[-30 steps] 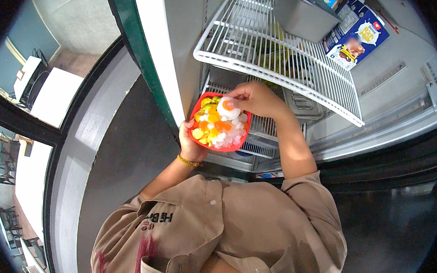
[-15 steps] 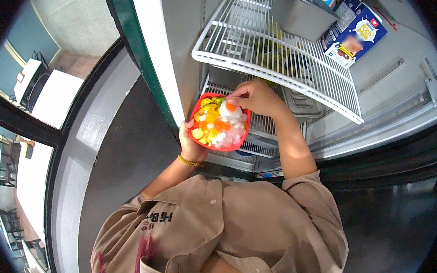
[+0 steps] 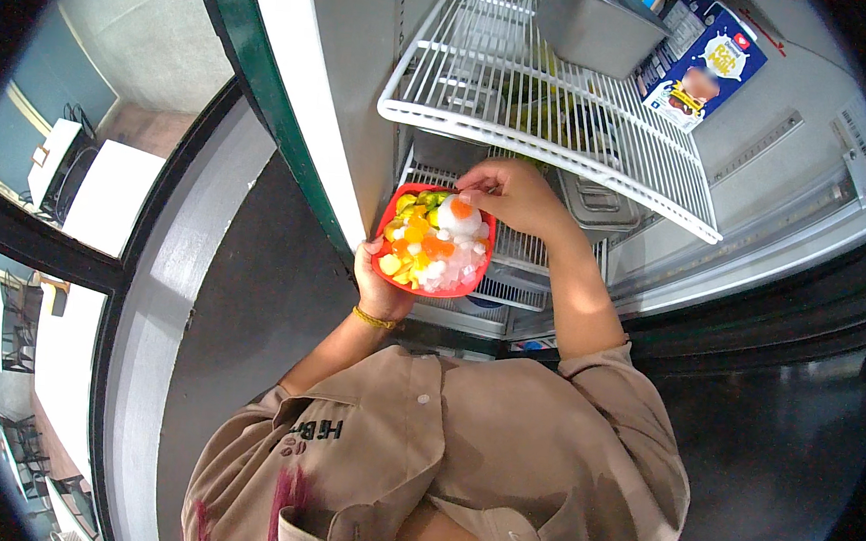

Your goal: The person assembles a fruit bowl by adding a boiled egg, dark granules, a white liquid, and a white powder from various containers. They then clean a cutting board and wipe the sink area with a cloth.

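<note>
A red bowl (image 3: 410, 188) sits in front of the fridge opening, held up at its left side by my left hand (image 3: 379, 289), thumb on the rim and fingers underneath. It is full of green and yellow chunks, orange pieces, small white balls and pale pink translucent cubes. Near its far right edge rests a white dome (image 3: 453, 219) with an orange piece on it. My right hand (image 3: 522, 199) reaches over that edge with fingers curled together beside the dome. Whether its fingertips pinch a small piece or the rim is hidden.
A white wire shelf (image 3: 549, 149) juts out above my right hand, carrying a steel container (image 3: 606, 28) and a blue carton (image 3: 708, 74). A lidded steel container (image 3: 601, 203) stands on a lower shelf. The fridge's white side edge (image 3: 310, 94) rises left of the bowl.
My right hand has shifted very slightly to the right, and the white dome with its orange piece sits slightly further right. My left hand and the bowl have barely moved.
</note>
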The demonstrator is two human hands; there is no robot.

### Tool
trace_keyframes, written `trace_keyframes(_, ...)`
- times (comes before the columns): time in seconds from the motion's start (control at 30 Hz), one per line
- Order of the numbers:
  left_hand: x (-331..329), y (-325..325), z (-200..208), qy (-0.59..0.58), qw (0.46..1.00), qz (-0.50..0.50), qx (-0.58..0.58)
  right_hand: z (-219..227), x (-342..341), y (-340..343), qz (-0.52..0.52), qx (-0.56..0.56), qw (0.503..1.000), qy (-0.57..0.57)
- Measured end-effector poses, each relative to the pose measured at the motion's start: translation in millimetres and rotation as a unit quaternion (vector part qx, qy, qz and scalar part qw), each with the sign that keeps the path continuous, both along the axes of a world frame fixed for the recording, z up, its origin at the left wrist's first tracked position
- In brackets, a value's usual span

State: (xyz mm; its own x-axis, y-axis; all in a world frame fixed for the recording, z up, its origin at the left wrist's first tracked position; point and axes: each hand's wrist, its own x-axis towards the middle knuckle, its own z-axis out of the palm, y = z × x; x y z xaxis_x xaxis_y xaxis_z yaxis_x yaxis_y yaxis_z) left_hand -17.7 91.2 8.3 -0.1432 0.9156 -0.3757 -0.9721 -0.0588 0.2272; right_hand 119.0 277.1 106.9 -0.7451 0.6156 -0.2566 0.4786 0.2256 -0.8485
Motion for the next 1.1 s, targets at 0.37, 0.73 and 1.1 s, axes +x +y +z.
trace_keyframes(0.37, 5, 11, -10, 0.023, 0.999, 0.021, 0.008, 0, 17, 7, -0.069, 0.068, 0.995, -0.004)
trace_keyframes(0.73, 8, 29, -16, 0.021, 0.999, 0.029, 0.008, -10, 30, 16, -0.046, 0.128, 0.991, -0.014)
trace_keyframes(1.1, 29, 50, -12, 0.013, 0.999, 0.009, 0.039, -11, 73, 29, -0.187, -0.076, 0.979, -0.015)
